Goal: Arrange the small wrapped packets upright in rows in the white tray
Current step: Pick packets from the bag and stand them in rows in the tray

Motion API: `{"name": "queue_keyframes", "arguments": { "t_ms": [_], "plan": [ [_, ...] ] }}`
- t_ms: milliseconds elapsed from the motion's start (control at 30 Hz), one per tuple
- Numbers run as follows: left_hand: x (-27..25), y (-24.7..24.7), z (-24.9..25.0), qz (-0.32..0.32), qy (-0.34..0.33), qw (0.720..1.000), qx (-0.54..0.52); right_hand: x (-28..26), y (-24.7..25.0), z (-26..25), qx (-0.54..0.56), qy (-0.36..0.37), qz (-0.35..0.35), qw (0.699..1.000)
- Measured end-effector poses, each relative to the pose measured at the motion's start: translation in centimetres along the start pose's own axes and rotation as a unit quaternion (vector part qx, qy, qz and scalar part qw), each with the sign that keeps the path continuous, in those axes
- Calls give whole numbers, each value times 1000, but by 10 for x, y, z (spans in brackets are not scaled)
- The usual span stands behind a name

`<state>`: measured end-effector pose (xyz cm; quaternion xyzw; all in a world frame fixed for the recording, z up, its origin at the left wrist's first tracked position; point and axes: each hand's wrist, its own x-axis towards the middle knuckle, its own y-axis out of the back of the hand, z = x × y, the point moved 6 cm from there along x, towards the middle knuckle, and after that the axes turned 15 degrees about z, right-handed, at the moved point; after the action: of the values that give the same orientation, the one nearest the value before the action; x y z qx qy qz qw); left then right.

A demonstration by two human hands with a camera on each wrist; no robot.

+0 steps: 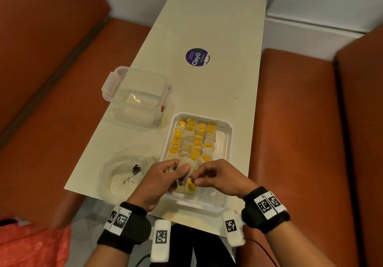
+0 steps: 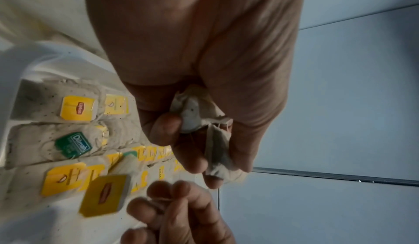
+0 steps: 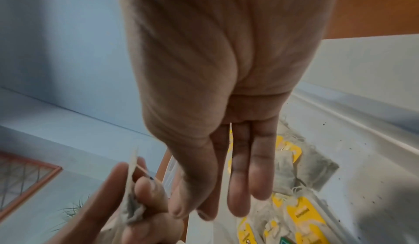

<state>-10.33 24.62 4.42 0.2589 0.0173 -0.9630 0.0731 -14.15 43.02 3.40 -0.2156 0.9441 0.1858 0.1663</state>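
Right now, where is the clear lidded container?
In the head view, the clear lidded container sits on the table's left side, beyond the white tray's far left corner and past the plastic bag.

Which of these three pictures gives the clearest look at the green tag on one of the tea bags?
The left wrist view: the green tag is close and its print is readable. The head view shows only a green sliver beneath the left hand. The right wrist view cuts it off at the bottom edge.
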Motion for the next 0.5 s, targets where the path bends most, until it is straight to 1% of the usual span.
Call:
{"name": "queue_keyframes", "arguments": {
  "t_ms": [167,333,500],
  "plan": [
    [2,6,-4,13,5,1000,-10,-3,1,0,-14,-4,-52,999],
    [2,8,-7,36,23,998,-42,-5,-1,3,-26,-7,-68,997],
    [6,15,-11,67,49,993,-79,-8,-3,3,-5,-16,-113,993]
  ]
}}
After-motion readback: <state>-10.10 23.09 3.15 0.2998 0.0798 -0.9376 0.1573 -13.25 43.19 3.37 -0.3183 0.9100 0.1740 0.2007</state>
